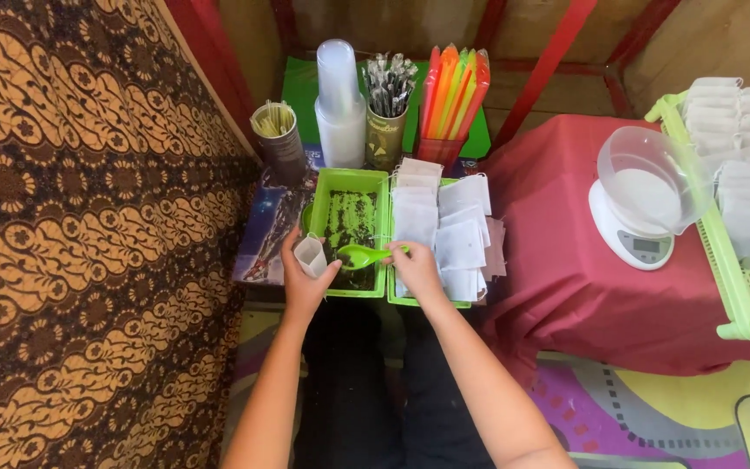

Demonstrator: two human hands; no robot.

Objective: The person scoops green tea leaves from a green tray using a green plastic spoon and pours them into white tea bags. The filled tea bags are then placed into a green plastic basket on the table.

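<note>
Holding a small white bag [311, 256] open in my left hand [304, 282], I keep it just over the near left corner of the green tray [381, 227] of dark tea [351, 221]. My left fingers are pinched on the bag's rim, so its mouth gapes upward. My right hand [416, 269] is closed around the handle of a green spoon [363, 254], whose bowl points left toward the bag and sits low over the tea.

To do this scoop well, I judge the bag should stay above the tray, so any spill drops back into the tea. The spoon ought to come in level and tip only once its lip is inside the mouth. A loose pinch would let the mouth fold shut, so the rim wants holding wide.

Beside the tray on my right lies a second tray with empty bags [440, 221] stacked in rows. Behind stand a stack of cups [340, 104], a tin of sticks [278, 130], a cup of wrapped items [388, 104] and bright straws [453, 91]. Well apart on the red cloth [557, 260] sits a scale [644, 204] with a clear bowl, next to a pale green basket [740, 287] holding more bags.
</note>
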